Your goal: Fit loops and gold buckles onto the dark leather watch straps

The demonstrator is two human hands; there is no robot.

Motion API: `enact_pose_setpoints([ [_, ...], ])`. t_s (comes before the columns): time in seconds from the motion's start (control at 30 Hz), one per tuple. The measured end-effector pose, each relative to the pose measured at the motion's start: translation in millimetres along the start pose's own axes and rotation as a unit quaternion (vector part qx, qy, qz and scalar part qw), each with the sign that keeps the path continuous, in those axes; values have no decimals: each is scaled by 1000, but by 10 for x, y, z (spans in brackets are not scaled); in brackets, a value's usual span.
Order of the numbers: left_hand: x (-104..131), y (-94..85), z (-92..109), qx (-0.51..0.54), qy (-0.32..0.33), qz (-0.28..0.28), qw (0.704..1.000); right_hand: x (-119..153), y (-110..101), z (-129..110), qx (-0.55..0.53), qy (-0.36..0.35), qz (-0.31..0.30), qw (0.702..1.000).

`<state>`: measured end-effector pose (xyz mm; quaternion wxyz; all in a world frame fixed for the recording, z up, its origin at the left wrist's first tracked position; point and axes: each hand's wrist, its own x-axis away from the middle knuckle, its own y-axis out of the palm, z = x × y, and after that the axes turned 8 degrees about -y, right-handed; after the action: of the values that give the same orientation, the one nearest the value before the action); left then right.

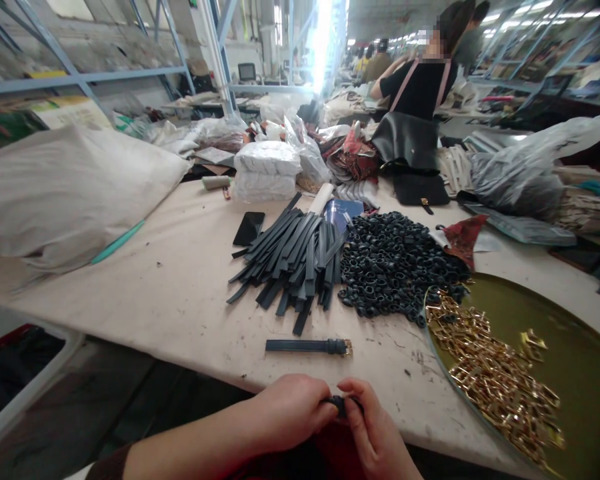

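At the table's front edge, my left hand [296,408] and my right hand [373,430] are close together, both closed on a small dark leather strap piece [338,402]. Fingers cover most of it, so its full shape is hidden. Just beyond them lies a dark strap [300,346] with a gold buckle [349,347] at its right end. Farther back is a fanned pile of dark leather strips [293,257]. To their right is a heap of small black loops [395,260]. Many gold buckles [495,367] lie in a round gold-coloured tray [587,373] at the right.
A black phone [249,229] lies left of the strips. A large pale cloth bundle [75,193] covers the table's left side. Plastic-wrapped white packs [267,170], a black leather bag [410,143] and grey plastic bags [525,173] line the back. A person [420,80] is beyond.
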<state>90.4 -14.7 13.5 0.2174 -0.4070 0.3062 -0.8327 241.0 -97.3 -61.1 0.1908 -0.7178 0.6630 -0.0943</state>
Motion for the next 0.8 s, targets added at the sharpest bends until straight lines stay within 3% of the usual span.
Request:
enact_pose_setpoints([
  [0.13, 33, -8, -10, 1, 13, 5, 1000, -14, 13, -36, 9, 4, -8, 1000],
  [0.37, 147, -53, -31, -12, 53, 52, 997, -40, -158, -292, 80, 2, -26, 996],
  [0.63, 223, -19, 3, -18, 128, 48, 990, 68, -44, -441, 63, -32, -3, 997],
  [0.7, 170, 6, -50, -54, 128, 71, 988, 20, -61, -400, 88, -16, -17, 996],
  [0.8, 51, 12, -163, -95, 94, 162, 978, -124, -116, -296, 204, 42, -2, 978],
])
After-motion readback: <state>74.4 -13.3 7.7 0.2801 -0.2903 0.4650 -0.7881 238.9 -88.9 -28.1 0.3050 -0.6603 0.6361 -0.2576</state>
